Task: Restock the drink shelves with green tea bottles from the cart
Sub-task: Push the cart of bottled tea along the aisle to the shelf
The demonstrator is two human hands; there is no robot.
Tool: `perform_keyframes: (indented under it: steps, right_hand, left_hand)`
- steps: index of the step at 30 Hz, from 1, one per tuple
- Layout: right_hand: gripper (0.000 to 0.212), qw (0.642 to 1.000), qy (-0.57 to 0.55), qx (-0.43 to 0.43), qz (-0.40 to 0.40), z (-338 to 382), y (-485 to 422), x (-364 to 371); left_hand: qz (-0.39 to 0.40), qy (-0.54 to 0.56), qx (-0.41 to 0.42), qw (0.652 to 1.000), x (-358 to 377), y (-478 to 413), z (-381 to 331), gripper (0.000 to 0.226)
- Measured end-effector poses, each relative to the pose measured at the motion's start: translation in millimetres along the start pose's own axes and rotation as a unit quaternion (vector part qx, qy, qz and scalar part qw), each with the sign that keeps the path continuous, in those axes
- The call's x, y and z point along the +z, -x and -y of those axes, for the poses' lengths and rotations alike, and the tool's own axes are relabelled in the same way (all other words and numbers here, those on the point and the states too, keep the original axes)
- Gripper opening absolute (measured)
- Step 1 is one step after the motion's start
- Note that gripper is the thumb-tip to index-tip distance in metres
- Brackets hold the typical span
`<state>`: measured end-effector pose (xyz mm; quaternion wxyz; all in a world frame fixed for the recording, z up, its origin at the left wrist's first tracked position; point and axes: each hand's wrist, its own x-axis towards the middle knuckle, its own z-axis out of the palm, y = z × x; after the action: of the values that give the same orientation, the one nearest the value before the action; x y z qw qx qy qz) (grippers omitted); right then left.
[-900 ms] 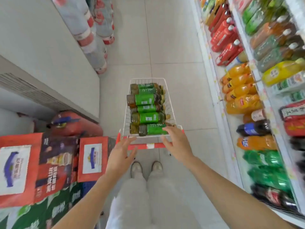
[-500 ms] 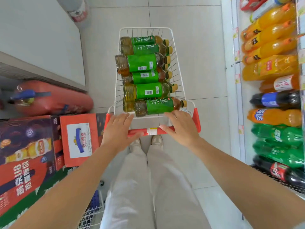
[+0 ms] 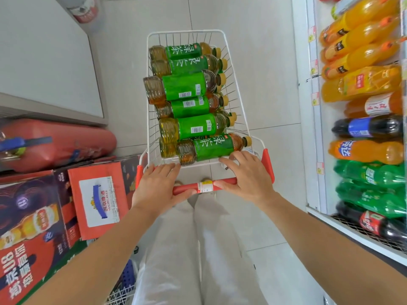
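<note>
A white wire cart [image 3: 241,91] stands in the aisle in front of me, loaded with several green tea bottles lying on their sides, green labels up. The nearest bottle [image 3: 211,147] lies against the cart's near rim. My left hand [image 3: 158,188] and my right hand [image 3: 247,179] both hold the red cart handle [image 3: 204,187], thumbs on its near side. Their fingers reach forward over the rim, and my right fingertips touch the nearest bottle. The drink shelves [image 3: 315,130] run along the right.
The shelves carry orange, cola and green soda bottles [image 3: 372,172] lying on their sides. Stacked beer cartons [image 3: 97,199] and a red cylinder-shaped object [image 3: 66,144] crowd the left, below a white cabinet [image 3: 44,62]. Tiled floor [image 3: 264,62] stretches ahead of the cart.
Both hands came down from hovering over the cart's near rim and took hold of the red handle. The view tilted down and closed in on the cart.
</note>
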<state>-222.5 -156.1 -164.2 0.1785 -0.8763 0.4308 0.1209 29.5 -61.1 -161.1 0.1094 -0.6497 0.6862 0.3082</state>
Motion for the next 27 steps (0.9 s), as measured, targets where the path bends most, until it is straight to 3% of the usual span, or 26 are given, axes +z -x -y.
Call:
perform_keyframes:
  steps: [11,16,27]
  right_hand:
    - [0.084,0.999,-0.005,0.003,-0.042,-11.3,-47.0,-22.6]
    - [0.081,0.999,0.002,-0.002,-0.052,-34.2,-97.9,-47.9]
    - [0.077,0.997,0.013,0.014,-0.077,-65.4,-226.1,-101.9]
  left_hand:
    - [-0.046,0.0,0.012,0.999,-30.6,-36.8,16.0,0.088]
    - [-0.074,-0.008,-0.004,0.997,-59.9,-77.6,22.6,0.082]
    - [-0.097,-0.035,0.014,0.995,-156.3,-188.9,74.5,0.09]
